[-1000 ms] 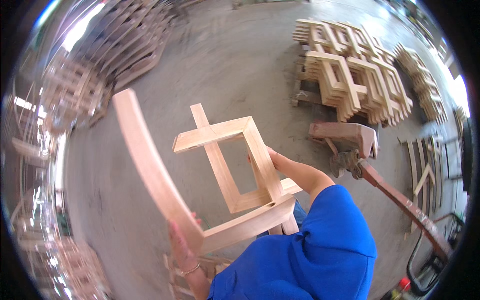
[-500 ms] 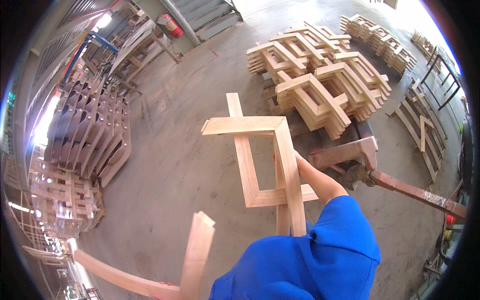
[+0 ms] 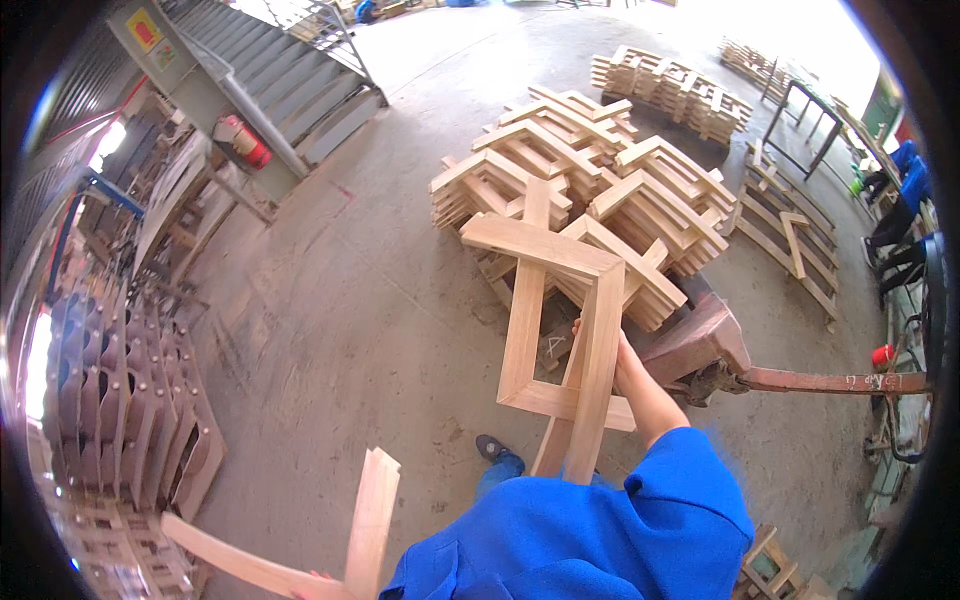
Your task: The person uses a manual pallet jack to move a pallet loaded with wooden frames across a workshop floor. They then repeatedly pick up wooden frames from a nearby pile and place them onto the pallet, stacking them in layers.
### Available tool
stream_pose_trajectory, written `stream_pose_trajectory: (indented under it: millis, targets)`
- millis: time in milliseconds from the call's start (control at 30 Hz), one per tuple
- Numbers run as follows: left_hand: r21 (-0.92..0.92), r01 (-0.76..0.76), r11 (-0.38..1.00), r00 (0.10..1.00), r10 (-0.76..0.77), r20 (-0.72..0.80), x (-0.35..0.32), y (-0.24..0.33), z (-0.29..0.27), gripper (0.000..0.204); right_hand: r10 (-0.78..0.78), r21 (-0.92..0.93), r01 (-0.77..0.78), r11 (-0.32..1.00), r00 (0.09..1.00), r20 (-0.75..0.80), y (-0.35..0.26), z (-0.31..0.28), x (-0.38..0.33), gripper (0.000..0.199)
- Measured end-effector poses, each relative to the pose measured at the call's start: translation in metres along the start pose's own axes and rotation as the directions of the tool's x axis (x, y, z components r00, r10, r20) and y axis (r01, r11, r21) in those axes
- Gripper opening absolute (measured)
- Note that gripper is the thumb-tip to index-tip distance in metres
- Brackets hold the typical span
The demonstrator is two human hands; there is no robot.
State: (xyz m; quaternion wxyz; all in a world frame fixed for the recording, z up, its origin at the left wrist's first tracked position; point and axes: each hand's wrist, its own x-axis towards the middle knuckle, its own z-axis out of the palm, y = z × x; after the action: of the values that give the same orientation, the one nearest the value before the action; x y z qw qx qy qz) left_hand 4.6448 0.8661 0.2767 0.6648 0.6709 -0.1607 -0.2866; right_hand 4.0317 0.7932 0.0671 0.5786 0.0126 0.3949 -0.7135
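Observation:
My right hand is closed around interlocked L-shaped wooden frame pieces, held up in front of my body. Their light bars cross and enclose a rectangular gap. Most of the fingers are behind the wood; one fingertip shows inside the gap. Low on the left, my left hand grips another L-shaped wooden piece near its corner. Only a bit of those fingers shows at the lower edge. Just beyond the right-hand pieces lies a large stack of similar wooden frames, partly covered by them.
A rusty pallet jack stands by the stack, its handle reaching right. More frame stacks and a slatted wooden rack lie farther back. Curved brown panels stand left. Metal stairs and a fire extinguisher are at the far left.
My view has turned right and I have come nearer the stack; the right-hand pieces now overlap it. One of my feet has come into view. Both hands keep their hold.

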Motion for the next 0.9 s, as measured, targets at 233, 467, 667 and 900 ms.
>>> stream_pose_trajectory:
  millis: [233,467,667,900]
  targets:
    - [0.045,0.12,0.992,0.872,-0.127,0.472,0.143,-0.003,0.223,0.068,-0.191,0.104,0.212,0.972,0.965,-0.181,0.007,0.015,0.027,0.036]
    - [0.106,0.3,0.948,0.528,-0.258,0.809,0.181,-0.04,0.482,0.058,-0.44,0.139,0.481,0.865,0.863,-0.247,-0.017,0.005,0.079,0.034]
    - [0.225,0.369,0.902,0.335,-0.355,0.873,0.175,-0.058,0.634,0.054,-0.457,0.026,0.555,0.832,0.71,-0.536,-0.039,0.033,0.121,0.028]
    - [0.229,0.511,0.828,0.215,-0.382,0.899,0.135,-0.096,0.792,0.05,-0.413,0.162,0.678,0.717,0.6,-0.685,-0.07,0.06,0.158,0.027]
